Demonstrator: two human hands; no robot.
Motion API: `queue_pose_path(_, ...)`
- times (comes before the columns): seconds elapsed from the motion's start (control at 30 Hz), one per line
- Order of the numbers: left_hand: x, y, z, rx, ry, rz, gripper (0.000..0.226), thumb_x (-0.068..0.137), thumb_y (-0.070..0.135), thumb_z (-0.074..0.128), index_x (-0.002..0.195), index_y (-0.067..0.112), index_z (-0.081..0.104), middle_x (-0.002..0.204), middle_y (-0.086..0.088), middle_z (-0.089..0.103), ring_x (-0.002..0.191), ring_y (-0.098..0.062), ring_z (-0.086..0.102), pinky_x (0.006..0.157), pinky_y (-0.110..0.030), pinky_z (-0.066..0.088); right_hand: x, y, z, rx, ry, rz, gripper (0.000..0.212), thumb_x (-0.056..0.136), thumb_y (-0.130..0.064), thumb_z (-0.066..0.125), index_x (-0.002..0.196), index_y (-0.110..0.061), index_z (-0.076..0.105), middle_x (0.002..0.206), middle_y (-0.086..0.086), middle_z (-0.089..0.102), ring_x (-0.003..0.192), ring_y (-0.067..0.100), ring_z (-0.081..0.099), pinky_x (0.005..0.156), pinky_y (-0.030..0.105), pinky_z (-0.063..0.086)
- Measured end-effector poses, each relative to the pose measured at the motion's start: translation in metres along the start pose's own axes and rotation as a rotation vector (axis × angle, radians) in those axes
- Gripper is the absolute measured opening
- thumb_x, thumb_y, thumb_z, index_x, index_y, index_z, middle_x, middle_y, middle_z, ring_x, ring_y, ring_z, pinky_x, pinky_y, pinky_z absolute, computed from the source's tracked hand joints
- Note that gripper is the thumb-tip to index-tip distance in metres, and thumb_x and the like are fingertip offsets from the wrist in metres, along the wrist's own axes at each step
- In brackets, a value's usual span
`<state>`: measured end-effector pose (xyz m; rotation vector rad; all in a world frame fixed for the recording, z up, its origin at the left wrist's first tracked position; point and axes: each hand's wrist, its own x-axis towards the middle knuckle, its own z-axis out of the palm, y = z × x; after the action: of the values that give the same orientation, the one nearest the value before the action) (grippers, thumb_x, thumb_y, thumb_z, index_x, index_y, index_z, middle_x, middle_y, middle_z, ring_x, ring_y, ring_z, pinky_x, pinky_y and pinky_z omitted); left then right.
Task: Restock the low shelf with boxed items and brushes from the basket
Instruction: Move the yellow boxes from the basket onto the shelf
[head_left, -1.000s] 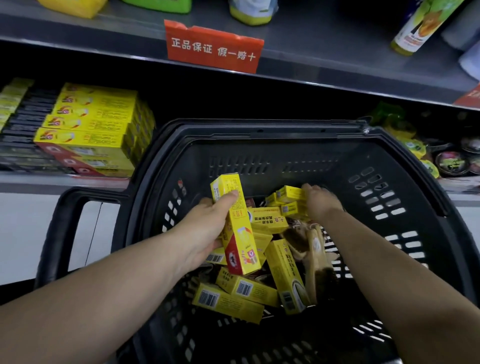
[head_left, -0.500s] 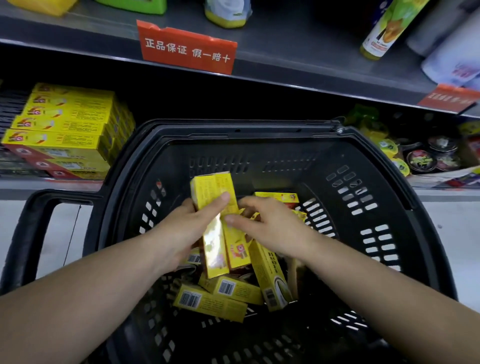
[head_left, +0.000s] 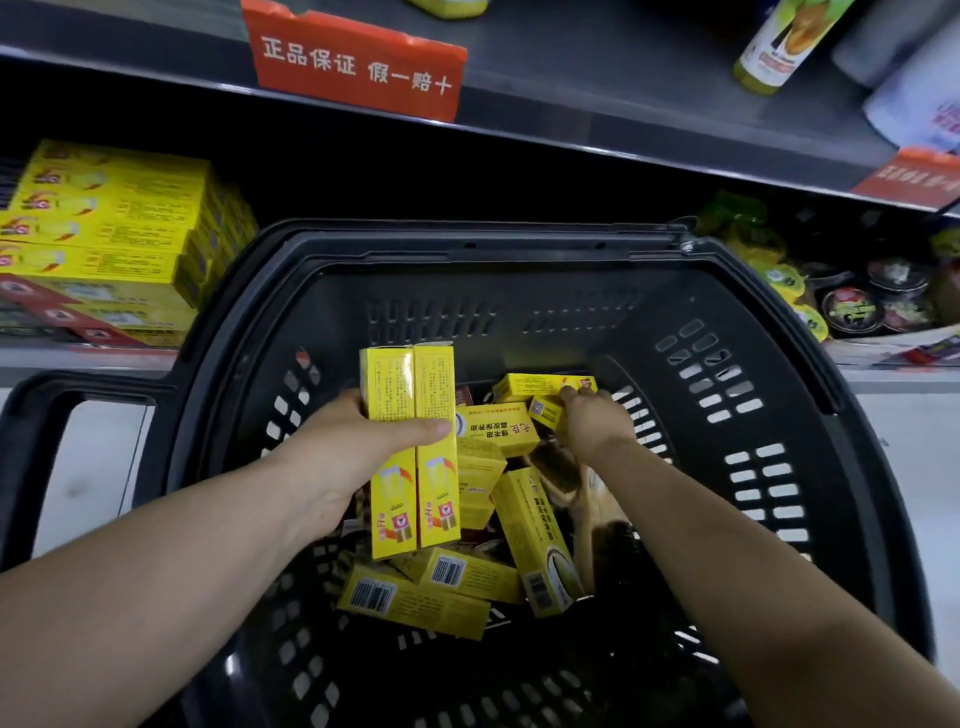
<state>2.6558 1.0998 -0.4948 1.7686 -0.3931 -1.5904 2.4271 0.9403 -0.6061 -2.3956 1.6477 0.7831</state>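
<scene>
- Left grip (head_left: 337, 462) is clamped round two yellow boxes (head_left: 410, 379), side by side and upright, held above the pile in the middle of the black basket (head_left: 467, 244)
- Right grip (head_left: 597, 426) is at the far side of the basket floor, fingertips on a small yellow box (head_left: 543, 412); pinched or merely touched, I cannot tell
- Loose boxes (head_left: 431, 592) lie tumbled at the near side of the basket floor, and a wooden brush (head_left: 592, 499) lies inside the basket under the right wrist
- Stacked yellow boxes (head_left: 104, 234) sit on the low shelf (head_left: 62, 358), beyond the basket's left rim, which looks like the home for this pair
- To do it well, I'd say: take the next box by its long sides and square it flush against the pair, labels one way
- Don't overload the left grip, and lift everything clear of the basket rim before swinging left
</scene>
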Motion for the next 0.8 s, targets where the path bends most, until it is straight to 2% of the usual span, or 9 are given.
queue_pose_path(0.13,0.001,-0.001,0.0,-0.035,-0.012,0.003,0.052,0.07,0.023,0.08,0.117,0.021,0.06,0.1,0.0,0.071,0.088,-0.015,0.065,0.065,-0.027,0.045,-0.015,-0.005,-0.032,-0.009,0.071,-0.154,0.043,0.078,-0.036,0.068,0.115,-0.017,0.056,0.11,0.006,0.06,0.101,0.027,0.058,0.078,0.032,0.044)
queue_pose_path(0.27,-0.002,0.001,0.002,-0.062,-0.01,0.021,0.057,0.068,0.026,0.081,0.12,0.021,0.057,0.098,0.001,0.07,0.083,-0.013,0.065,0.057,-0.024,0.042,-0.058,-0.023,-0.096,0.295,0.181,-0.311,0.025,0.064,-0.042,0.07,0.072,-0.027,0.051,0.064,-0.01,0.052,0.066,0.017,0.055,0.055,0.027,0.04)
queue_pose_path(0.33,-0.006,0.003,0.003,-0.093,-0.027,0.046,0.06,0.067,0.025,0.082,0.121,0.019,0.057,0.101,-0.002,0.071,0.087,-0.017,0.067,0.06,-0.026,0.045,-0.083,-0.034,-0.126,0.534,0.19,-0.351,0.028,0.058,-0.042,0.067,0.064,-0.021,0.049,0.054,-0.008,0.051,0.054,0.008,0.05,0.049,0.026,0.041)
queue_pose_path(0.4,-0.013,0.008,0.002,-0.122,-0.056,0.077,0.06,0.066,0.026,0.082,0.12,0.019,0.058,0.101,-0.003,0.072,0.089,-0.02,0.069,0.063,-0.028,0.049,-0.1,-0.045,-0.148,0.782,0.162,-0.378,0.022,0.063,-0.036,0.071,0.066,-0.019,0.057,0.054,-0.013,0.058,0.05,0.001,0.053,0.049,0.017,0.044)
queue_pose_path(0.47,-0.022,0.016,-0.002,-0.125,-0.095,0.104,0.06,0.062,0.03,0.082,0.117,0.022,0.06,0.099,-0.003,0.073,0.089,-0.021,0.07,0.066,-0.032,0.053,-0.11,-0.053,-0.165,0.958,0.12,-0.385,0.016,0.071,-0.033,0.074,0.075,-0.021,0.063,0.066,-0.013,0.067,0.061,0.0,0.063,0.06,0.016,0.051)
queue_pose_path(0.57,-0.038,0.027,-0.018,-0.104,-0.19,0.136,0.063,0.054,0.037,0.08,0.114,0.024,0.063,0.099,-0.003,0.074,0.093,-0.024,0.069,0.081,-0.041,0.054,-0.118,-0.067,-0.182,1.011,0.067,-0.352,0.056,0.069,-0.054,0.071,0.109,-0.019,0.056,0.103,-0.002,0.068,0.094,0.014,0.066,0.085,0.032,0.053)
queue_pose_path(0.63,-0.05,0.033,-0.034,-0.1,-0.257,0.15,0.062,0.053,0.037,0.078,0.112,0.021,0.065,0.097,-0.005,0.075,0.09,-0.025,0.071,0.075,-0.037,0.055,-0.122,-0.079,-0.192,0.998,0.003,-0.342,0.069,0.068,-0.067,0.064,0.122,-0.029,0.044,0.116,-0.006,0.061,0.106,0.011,0.059,0.093,0.033,0.047)
queue_pose_path(0.73,-0.065,0.041,-0.063,-0.111,-0.297,0.155,0.054,0.056,0.032,0.076,0.107,0.016,0.068,0.096,-0.009,0.075,0.089,-0.025,0.072,0.078,-0.039,0.054,-0.128,-0.106,-0.208,1.023,-0.09,-0.396,0.035,0.08,-0.067,0.05,0.109,-0.051,0.042,0.104,-0.019,0.066,0.098,-0.006,0.057,0.087,0.015,0.044)
queue_pose_path(0.8,-0.074,0.047,-0.084,-0.145,-0.275,0.155,0.05,0.058,0.029,0.075,0.105,0.015,0.069,0.098,-0.01,0.074,0.091,-0.026,0.071,0.083,-0.042,0.054,-0.128,-0.127,-0.217,1.057,-0.135,-0.426,0.031,0.085,-0.064,0.047,0.111,-0.048,0.049,0.1,-0.016,0.069,0.095,-0.005,0.061,0.082,0.013,0.046)
